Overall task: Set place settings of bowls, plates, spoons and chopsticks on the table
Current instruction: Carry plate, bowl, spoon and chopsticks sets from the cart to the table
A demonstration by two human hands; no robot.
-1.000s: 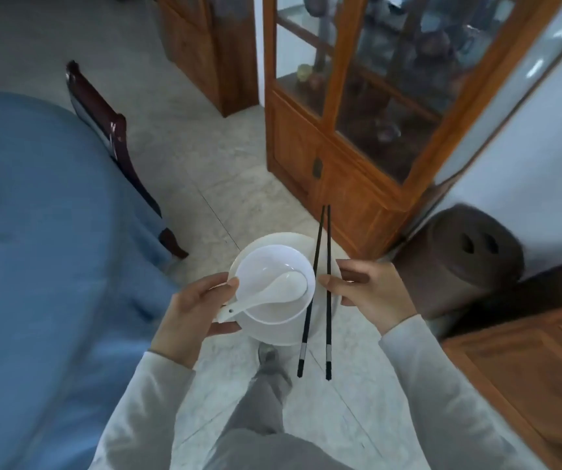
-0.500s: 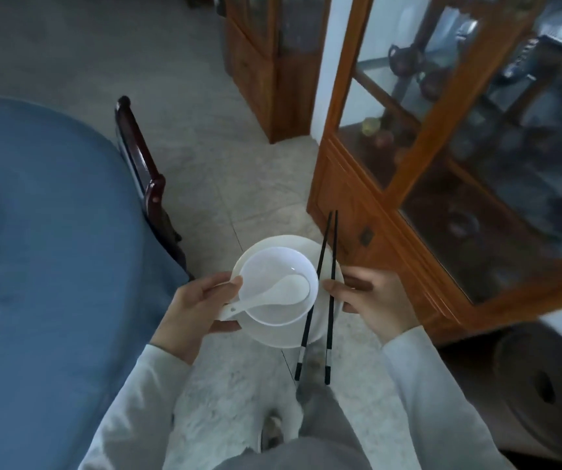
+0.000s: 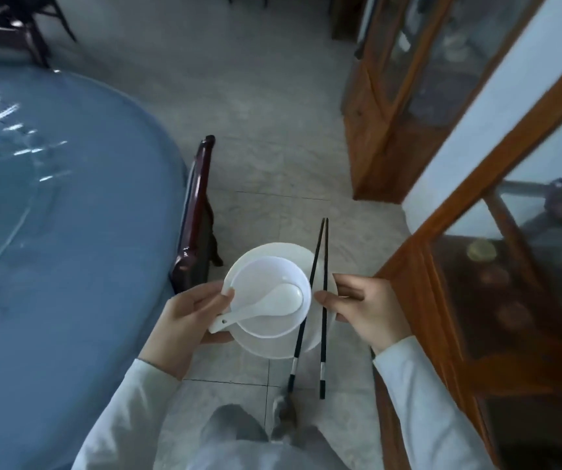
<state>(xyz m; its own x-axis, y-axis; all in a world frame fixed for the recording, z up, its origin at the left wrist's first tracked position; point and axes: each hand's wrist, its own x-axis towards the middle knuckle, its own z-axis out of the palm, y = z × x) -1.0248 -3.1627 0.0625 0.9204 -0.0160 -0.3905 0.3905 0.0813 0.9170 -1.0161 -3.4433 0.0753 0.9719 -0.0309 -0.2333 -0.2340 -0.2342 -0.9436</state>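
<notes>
Pinching the white plate's [image 3: 274, 347] rim and the spoon's [image 3: 273, 300] handle, the left hand [image 3: 184, 320] carries the stack above the floor. The right hand [image 3: 366, 310] clamps black chopsticks [image 3: 323, 266] against the opposite rim. A white bowl [image 3: 266, 274] sits on the plate. The chair [image 3: 198, 212] now appears nearer than before.

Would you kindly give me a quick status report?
Left hand grips plate and spoon; bowl on plate. Right hand pins chopsticks to plate. Chair beside table.

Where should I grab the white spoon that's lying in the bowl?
Pinch the spoon by its handle, which pokes out over the left rim of the bowl by the left hand. Come from the left and above: the scoop lies down inside the bowl, and the chopsticks cross the right side.
</notes>
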